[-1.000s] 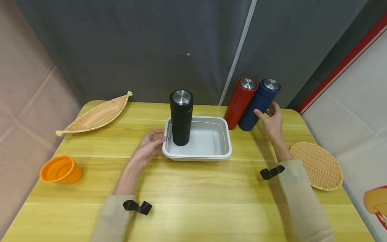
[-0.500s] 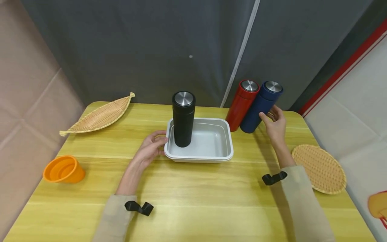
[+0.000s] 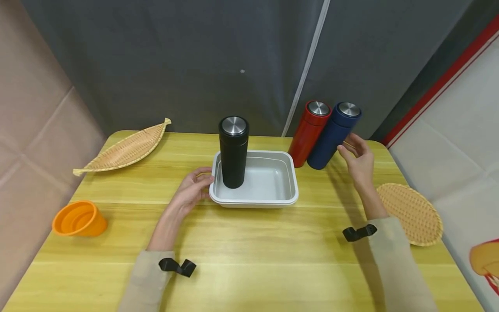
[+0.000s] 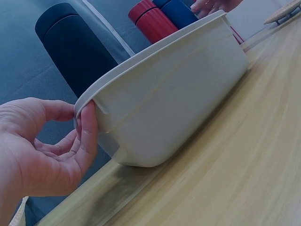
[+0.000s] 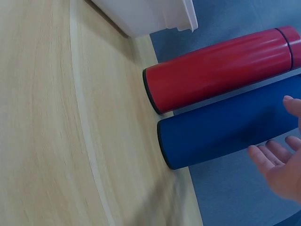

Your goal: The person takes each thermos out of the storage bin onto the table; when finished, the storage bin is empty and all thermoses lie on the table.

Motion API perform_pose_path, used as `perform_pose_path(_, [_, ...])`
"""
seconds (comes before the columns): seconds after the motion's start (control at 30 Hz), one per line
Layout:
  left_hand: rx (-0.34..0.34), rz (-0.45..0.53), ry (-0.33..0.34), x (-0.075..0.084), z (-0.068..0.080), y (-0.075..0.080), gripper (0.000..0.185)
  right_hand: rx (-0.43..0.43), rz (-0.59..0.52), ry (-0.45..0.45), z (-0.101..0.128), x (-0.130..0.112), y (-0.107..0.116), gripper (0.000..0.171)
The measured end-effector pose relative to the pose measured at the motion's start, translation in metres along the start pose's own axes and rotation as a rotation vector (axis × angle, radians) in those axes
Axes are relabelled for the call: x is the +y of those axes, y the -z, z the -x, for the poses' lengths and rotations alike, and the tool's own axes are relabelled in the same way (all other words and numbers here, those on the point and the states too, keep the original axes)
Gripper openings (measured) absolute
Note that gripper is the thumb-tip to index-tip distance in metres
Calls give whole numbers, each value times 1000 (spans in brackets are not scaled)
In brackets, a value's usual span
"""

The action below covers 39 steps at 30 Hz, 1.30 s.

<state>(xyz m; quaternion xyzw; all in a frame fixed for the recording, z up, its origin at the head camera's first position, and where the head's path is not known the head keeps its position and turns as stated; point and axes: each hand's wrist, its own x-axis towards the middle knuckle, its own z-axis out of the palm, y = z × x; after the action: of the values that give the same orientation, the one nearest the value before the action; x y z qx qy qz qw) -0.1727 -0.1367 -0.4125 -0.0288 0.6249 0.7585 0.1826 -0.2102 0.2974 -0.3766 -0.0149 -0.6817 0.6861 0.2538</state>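
Note:
A black flask (image 3: 233, 151) with a steel lid stands upright in the left part of a white rectangular tray (image 3: 273, 200) at mid-table. My left hand (image 3: 203, 181) rests against the tray's left rim, fingers loosely bent; the left wrist view shows a fingertip of the left hand (image 4: 79, 123) under the lip of the tray (image 4: 178, 94). A red flask (image 3: 309, 132) and a blue flask (image 3: 331, 136) stand side by side behind the tray's right corner. My right hand (image 3: 352, 149) hovers open just right of the blue flask, apart from it. The right wrist view shows the blue flask (image 5: 225, 132), the red flask (image 5: 221, 66) and the right hand (image 5: 277, 162) beside them.
A boat-shaped woven basket (image 3: 124, 147) lies at the far left of the yellow wooden table (image 3: 253, 251). An orange collapsible cup (image 3: 78, 219) sits near the left edge, a round woven tray (image 3: 411, 212) near the right edge. A dark curtain hangs close behind the flasks.
My right hand has come off the blue flask and drawn a little to the right, fingers spread. The left hand and the black flask have stayed put.

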Motion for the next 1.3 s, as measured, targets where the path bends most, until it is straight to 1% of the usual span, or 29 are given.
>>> perform_pose_path(0.1, [0,0,-3,0,0,0,49,-9,-14,-3,3,-3,2,47])
perform_pose_path(0.2, [6,5,-4,1,0,-1,49,-26,9,-10,7,-6,3,50])
perform_pose_path(0.3, [13,5,-4,1,1,-1,49,-48,87,-32,13,-10,3,54])
perform_pose_path(0.47, [11,-2,-3,1,1,-1,49,-83,251,-52,26,-16,-1,56])
perform_pose_path(0.6, [6,-7,-1,1,1,0,50,-158,367,-31,37,-18,-5,59])
perform_pose_path(0.67, [7,-7,0,2,1,0,51,-195,391,-19,42,-20,-8,61])
perform_pose_path(0.8, [11,-6,-3,1,1,0,51,-233,395,8,51,-23,-17,58])
perform_pose_path(0.97, [7,-21,-7,0,1,-1,51,-293,397,21,63,-26,-31,53])
perform_pose_path(1.1, [4,-29,-8,-2,1,-1,51,-337,332,28,71,-28,-45,51])
perform_pose_path(1.3, [12,-24,-13,-2,0,1,51,-395,249,6,74,-32,-72,52])
